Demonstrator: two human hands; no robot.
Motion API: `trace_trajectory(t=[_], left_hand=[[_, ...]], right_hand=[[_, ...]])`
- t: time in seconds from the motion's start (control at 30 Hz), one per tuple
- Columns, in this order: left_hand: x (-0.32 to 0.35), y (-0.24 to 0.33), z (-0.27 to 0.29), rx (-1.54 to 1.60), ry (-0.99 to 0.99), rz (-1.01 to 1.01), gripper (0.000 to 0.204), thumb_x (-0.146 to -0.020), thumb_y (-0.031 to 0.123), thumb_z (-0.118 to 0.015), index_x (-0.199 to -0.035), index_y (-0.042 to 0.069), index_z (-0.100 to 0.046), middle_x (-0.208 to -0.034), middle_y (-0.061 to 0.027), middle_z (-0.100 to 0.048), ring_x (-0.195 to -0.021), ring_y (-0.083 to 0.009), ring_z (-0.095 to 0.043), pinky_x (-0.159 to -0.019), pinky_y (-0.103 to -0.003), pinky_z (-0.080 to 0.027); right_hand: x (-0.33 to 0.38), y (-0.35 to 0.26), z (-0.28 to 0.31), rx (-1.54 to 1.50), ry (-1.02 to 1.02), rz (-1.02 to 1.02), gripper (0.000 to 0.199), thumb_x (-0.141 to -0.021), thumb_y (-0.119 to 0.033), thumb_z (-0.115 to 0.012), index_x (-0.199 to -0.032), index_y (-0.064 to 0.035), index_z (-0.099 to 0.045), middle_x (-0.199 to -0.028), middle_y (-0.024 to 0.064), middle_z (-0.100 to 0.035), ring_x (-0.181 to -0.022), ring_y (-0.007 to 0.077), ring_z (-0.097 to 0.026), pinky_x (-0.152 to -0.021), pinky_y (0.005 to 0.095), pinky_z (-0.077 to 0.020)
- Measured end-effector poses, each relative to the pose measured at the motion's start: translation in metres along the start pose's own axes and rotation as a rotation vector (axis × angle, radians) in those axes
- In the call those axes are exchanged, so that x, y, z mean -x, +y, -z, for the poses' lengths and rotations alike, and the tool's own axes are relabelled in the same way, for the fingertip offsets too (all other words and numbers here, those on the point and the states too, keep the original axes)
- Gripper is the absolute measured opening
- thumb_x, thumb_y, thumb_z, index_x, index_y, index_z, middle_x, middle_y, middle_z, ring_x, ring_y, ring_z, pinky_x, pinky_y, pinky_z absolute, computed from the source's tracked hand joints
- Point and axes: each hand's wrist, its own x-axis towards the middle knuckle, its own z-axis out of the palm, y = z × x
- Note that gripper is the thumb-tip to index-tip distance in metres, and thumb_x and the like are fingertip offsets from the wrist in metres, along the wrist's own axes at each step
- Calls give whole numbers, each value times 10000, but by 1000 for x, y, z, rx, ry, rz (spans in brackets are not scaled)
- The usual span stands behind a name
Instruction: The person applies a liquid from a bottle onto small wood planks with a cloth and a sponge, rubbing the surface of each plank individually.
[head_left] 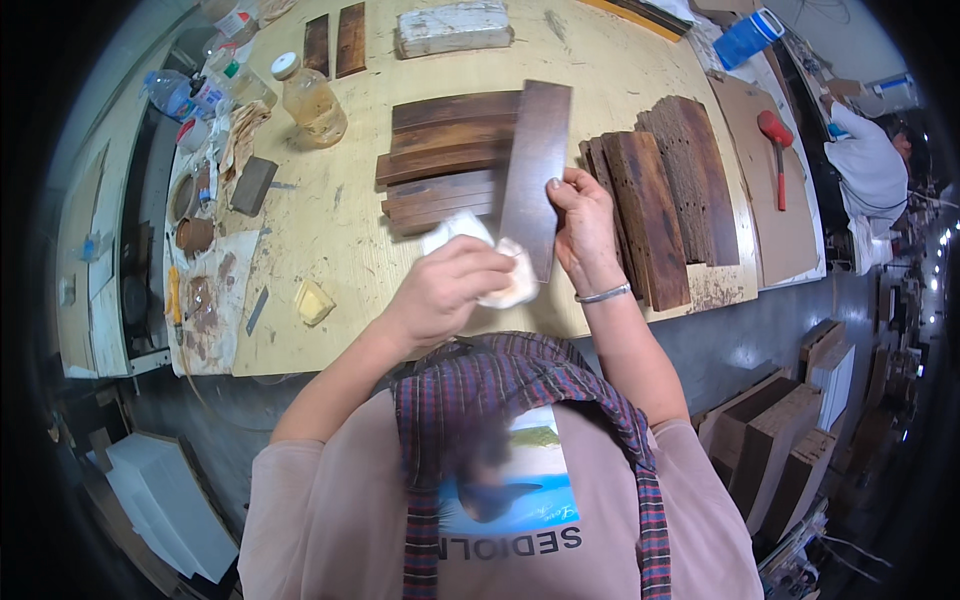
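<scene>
My right hand (585, 225) grips a dark brown wooden board (537, 160) by its right edge, thumb on its face, and holds it tilted upright above the table. In my left hand (450, 290) is a bunched white cloth (512, 275), its folds pressed at the board's lower left edge. Behind the board lies a row of dark wooden strips (450, 125), partly hidden by it. Right of my right hand stand several dark planks (648, 215) packed side by side.
The pale worktable (350, 220) carries a jar of amber liquid (312, 105), a dark block (254, 186), a yellow piece (314, 301) and a whitish block (455, 28). A red mallet (777, 150) lies at right. Bottles (170, 92) crowd the far left. Another person (868, 165) works beyond.
</scene>
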Motion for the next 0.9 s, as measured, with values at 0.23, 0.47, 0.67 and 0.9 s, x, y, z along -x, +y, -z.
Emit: trace_trajectory(t=[0.23,0.47,0.67,0.9], left_hand=[[38,-47,47,-217,548,522,461,-802,13,-651,-1261,32,-614,-1316,-158,-598,-1211,-296,-575,-1063,-368,-430],[154,-40,96,-352,595,886,448,-767,81,-727,-1201,23,-633,-1268,-153,-618,-1193,-321,-560,-1008,-385,-446],[185,-21,55,-655,314,978,671,-748,230,-788,-1344,71,-525,-1319,-155,-556,-1196,-342,-527,-999,-433,-445],[172,-29,35,-599,432,1179,623,-784,235,-787,-1330,71,-536,-1266,-136,-569,-1114,-352,-589,-905,-429,-509]], right_hand=[[2,-19,4,-236,-233,-107,209,-964,-73,-538,-1158,1,-512,-1046,192,-645,-968,327,-676,-844,417,-587],[13,-18,10,-372,-351,-232,476,-929,-172,-519,-1372,-35,-409,-1338,253,-539,-956,317,-681,-768,409,-609],[11,-3,-2,-484,-531,-347,567,-986,-235,-486,-1446,60,-335,-1364,241,-518,-1033,336,-633,-885,435,-566],[12,2,-11,-303,-444,-293,520,-1017,-289,-481,-1427,14,-377,-1304,233,-571,-980,324,-670,-823,476,-588]])
